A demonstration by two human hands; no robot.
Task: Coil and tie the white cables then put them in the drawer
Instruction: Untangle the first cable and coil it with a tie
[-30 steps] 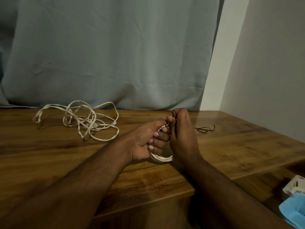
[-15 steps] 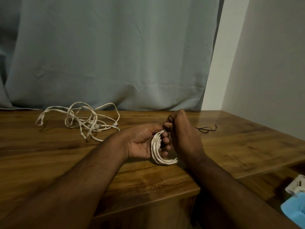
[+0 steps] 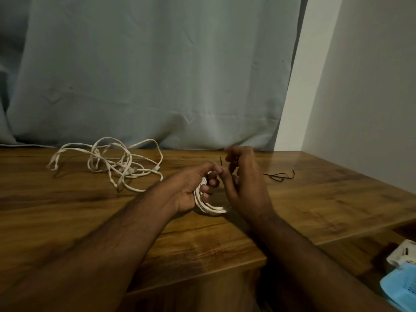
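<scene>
Cable coil point(image 3: 208, 204) is light and springy: your left hand point(image 3: 191, 191) grips its bundled side; your right hand point(image 3: 244, 183), fingers curled, seemingly pinches the thin black tie point(image 3: 221, 161).

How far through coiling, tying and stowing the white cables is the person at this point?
Done: one white cable is wound into a coil. In hand: the left hand grips that coil while the right hand works a thin dark tie at its top; no finished knot shows. Left: the tangled white cable lies loose on the tabletop, a spare dark tie waits, and nothing is stowed.
</scene>
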